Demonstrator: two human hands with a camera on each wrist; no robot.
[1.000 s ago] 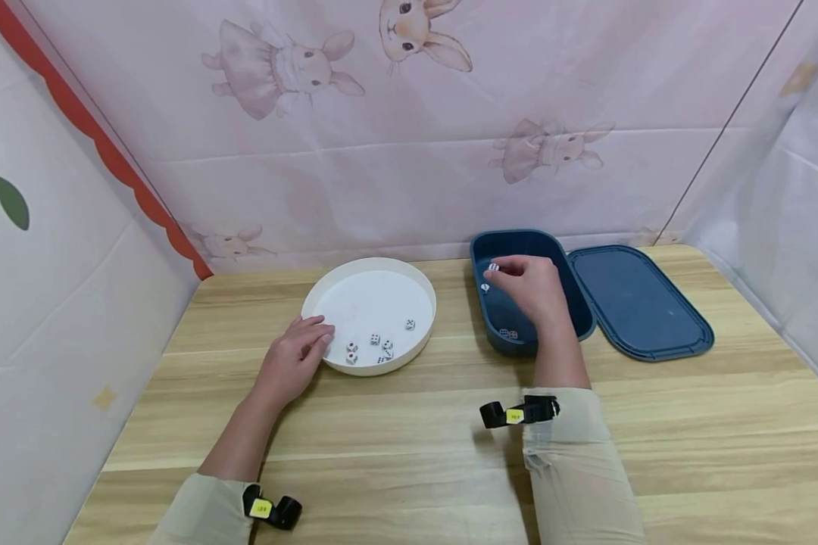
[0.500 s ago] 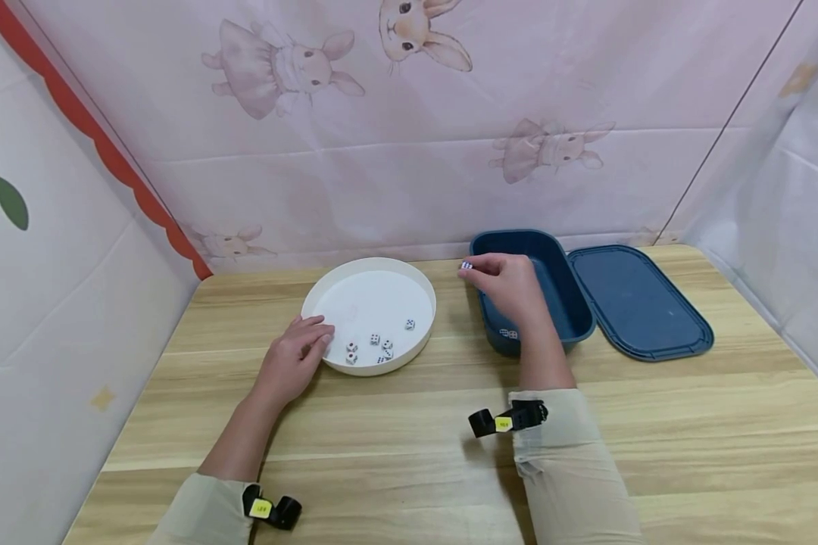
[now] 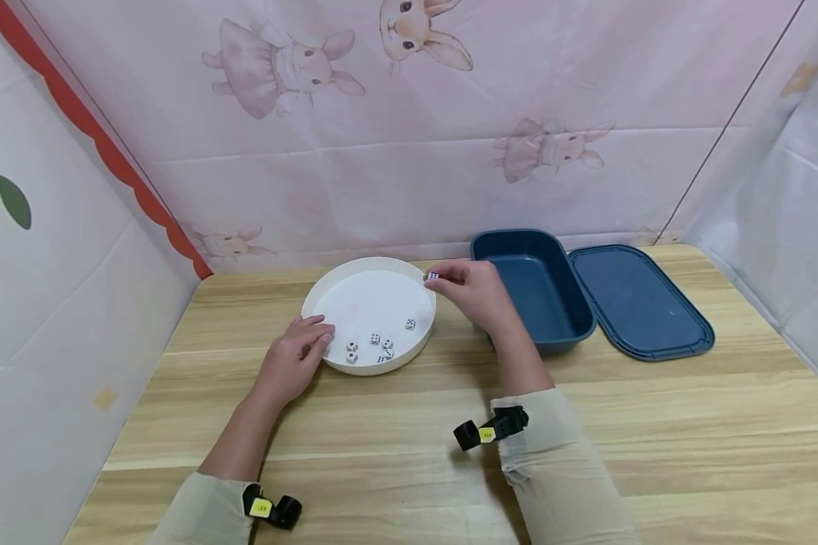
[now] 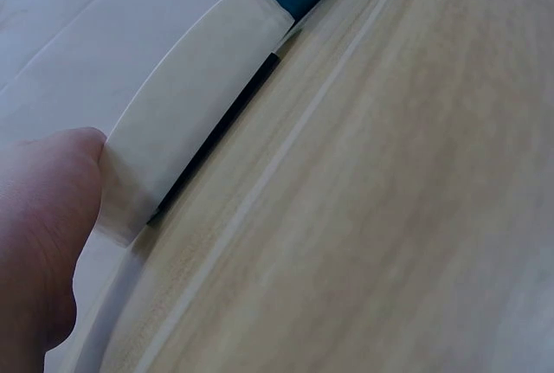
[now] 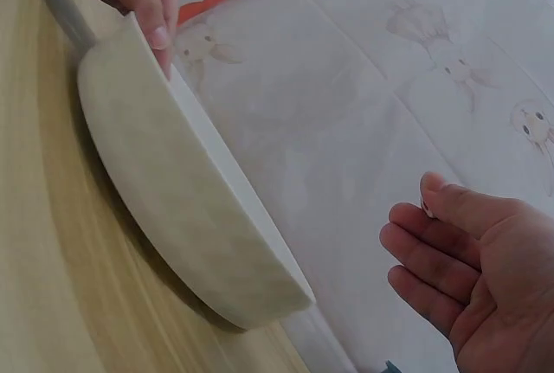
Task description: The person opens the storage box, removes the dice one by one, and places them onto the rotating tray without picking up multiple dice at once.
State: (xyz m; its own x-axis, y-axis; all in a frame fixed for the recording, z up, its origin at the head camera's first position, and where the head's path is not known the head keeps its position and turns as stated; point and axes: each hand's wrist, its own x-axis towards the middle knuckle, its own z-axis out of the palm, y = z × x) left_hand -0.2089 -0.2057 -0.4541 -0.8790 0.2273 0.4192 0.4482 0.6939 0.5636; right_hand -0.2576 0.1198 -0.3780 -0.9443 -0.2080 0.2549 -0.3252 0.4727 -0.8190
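Observation:
A round white tray (image 3: 375, 291) holds several white dice (image 3: 387, 345), gathered mostly toward its near side. My left hand (image 3: 293, 356) rests on the tray's left rim with its fingers reaching over the edge. At the tray's right rim, my right hand (image 3: 473, 291) pinches a white die (image 3: 432, 277) between thumb and fingertips; dark blue pips face up. In the right wrist view that hand (image 5: 476, 278) mostly hides the die, and its other fingers hang loosely curled. The left wrist view shows the left hand (image 4: 52, 217) against the tray's outer wall (image 4: 195, 87).
A deep blue rectangular box (image 3: 541, 295) stands right of the tray, partly behind my right forearm. Its flat blue lid (image 3: 644, 303) lies beside it on the wooden table (image 3: 382, 446). A rabbit-print curtain (image 3: 382, 182) hangs behind the table.
From over the blue box, my right hand has moved left to the tray's right rim, carrying the die. My left hand and the dice in the tray stay put.

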